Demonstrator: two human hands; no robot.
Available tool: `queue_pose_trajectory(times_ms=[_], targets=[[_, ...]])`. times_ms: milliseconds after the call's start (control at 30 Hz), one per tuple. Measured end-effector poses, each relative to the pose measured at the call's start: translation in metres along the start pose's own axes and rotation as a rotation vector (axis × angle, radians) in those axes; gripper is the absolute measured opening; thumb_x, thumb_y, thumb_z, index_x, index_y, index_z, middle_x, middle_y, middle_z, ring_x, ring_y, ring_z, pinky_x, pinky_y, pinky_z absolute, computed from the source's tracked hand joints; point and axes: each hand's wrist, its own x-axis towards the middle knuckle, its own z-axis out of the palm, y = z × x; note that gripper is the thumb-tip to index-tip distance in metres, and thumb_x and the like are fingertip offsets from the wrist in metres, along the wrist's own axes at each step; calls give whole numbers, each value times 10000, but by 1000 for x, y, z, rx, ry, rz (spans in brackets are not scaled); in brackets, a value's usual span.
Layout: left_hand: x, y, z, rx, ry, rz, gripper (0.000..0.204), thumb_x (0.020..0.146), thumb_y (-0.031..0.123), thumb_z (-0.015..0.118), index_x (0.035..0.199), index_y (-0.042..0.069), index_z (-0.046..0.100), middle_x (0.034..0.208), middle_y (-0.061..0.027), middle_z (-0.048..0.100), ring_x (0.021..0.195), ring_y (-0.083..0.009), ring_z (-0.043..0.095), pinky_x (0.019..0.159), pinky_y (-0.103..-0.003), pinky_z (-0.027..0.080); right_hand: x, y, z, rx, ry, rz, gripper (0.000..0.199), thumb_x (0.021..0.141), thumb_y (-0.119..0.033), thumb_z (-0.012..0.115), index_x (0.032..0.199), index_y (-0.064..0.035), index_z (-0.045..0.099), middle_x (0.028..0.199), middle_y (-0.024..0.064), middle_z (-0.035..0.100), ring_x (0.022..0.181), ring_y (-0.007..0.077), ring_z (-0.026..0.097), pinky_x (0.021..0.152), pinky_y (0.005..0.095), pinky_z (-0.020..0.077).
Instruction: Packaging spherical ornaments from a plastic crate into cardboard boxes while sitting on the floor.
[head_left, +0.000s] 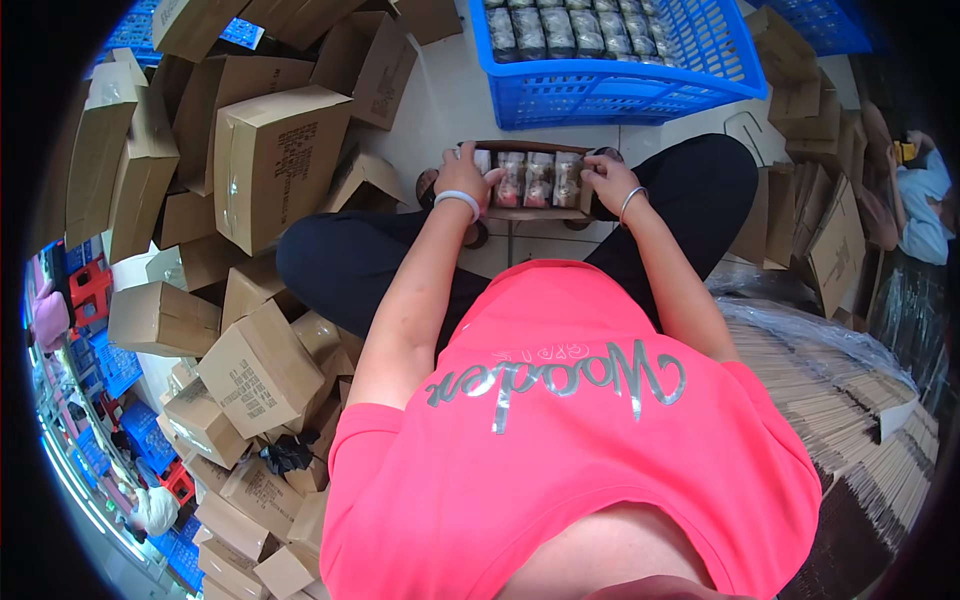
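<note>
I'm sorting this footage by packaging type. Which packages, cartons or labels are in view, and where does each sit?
Small open carton: between both hands, brown, holding a row of clear-wrapped packets.
Blue crate: ahead, slotted plastic, filled with dark packets.
Sealed cartons: piled on the left, brown, dark print.
Flattened cardboard: stacked on the right.

The small open box (530, 180) and the heaped cartons (265, 160) are matt brown cardboard, a few sealed with shiny clear tape, while the packets (540, 178) inside the box look wrapped in glossy clear film, though they are small here. The crate (620, 85) is bright blue lattice plastic, and the floor (440, 110) is smooth pale tile.
</note>
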Motion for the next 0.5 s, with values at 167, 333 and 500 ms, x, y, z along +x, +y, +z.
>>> queue_pose_trajectory(times_ms=[167,333,500], targets=[[4,6,24,274,260,91,861,683,509,644,1364,249,187,1369,-204,219,1217,-365,319,949,-487,308,0,2,1,-101,42,-12,374,771,-250,593,1096,-67,562,1045,177,578,988,298,551,857,329,424],[15,-8,24,385,12,-106,945,690,547,613,1388,299,27,1408,-206,138,1258,-382,245,979,-565,202,5,2,-2,-143,25,70,457,760,-240,583,1152,-21,497,1248,198,413,1178,317,383,973,342,328],[24,-9,33,653,74,-145,909,721,624,509,1396,250,28,1374,-273,166,1223,-424,278,966,-556,231,17,2,11,-333,-23,105,511,787,-278,534,1250,-96,413,1162,199,500,1064,323,495,886,387,410]])
